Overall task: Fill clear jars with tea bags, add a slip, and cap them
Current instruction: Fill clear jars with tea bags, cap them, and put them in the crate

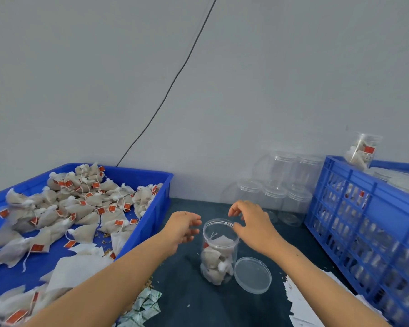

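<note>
A clear jar (219, 252) stands open on the dark table, holding several tea bags. Its clear lid (252, 274) lies flat just to its right. My left hand (183, 228) hovers left of the jar's rim with loosely curled fingers, holding nothing that I can see. My right hand (252, 224) is over the rim's right side, fingers relaxed and spread; a fingertip may touch the rim. A blue tray (149, 178) on the left holds many tea bags (80, 208) with red tags. White paper slips (302, 300) lie at the lower right.
Empty capped clear jars (276, 187) are stacked against the wall behind. A blue crate (364, 215) of filled jars stands on the right, with one filled jar (363, 151) on top. Small green-printed sachets (142, 308) lie near the front edge. A black cable runs up the wall.
</note>
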